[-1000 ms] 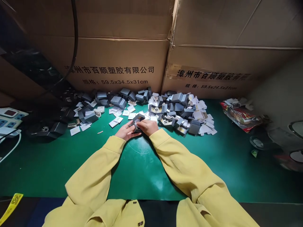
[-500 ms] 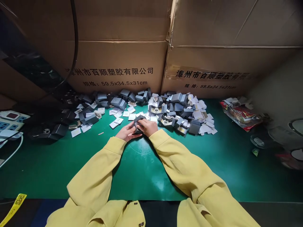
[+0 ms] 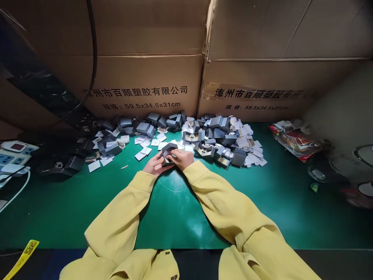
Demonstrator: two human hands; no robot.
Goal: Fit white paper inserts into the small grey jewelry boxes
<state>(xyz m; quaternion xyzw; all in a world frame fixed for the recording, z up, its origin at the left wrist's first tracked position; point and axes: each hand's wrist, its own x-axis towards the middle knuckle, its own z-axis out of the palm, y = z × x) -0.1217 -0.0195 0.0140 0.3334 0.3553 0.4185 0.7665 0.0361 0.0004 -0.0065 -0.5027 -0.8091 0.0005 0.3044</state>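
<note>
A small dark grey hinged box [image 3: 169, 147] is held just above the green table, its lid raised and a pale inside partly showing. My left hand [image 3: 155, 165] is closed round its left and lower side. From the right, my right hand [image 3: 182, 158] has its bent fingers on the box at the opening; whether they also pinch something small inside is hidden. Beyond the hands lie flat white pieces [image 3: 142, 153]. To their right is a heap of similar grey boxes [image 3: 216, 133], some open with yellowish insides, mixed with white pieces.
Large cardboard cartons [image 3: 140, 77] wall off the back of the green table [image 3: 116, 210]. More grey boxes [image 3: 109, 146] lie at left, near a power strip [image 3: 17, 155] with cables. A red plastic bag [image 3: 297, 142] and a clear round container [image 3: 317, 174] stand at right.
The box in my hands has tilted and its lid stands wider, showing more of the inside. Both hands stay in nearly the same place; the camera view has shifted slightly.
</note>
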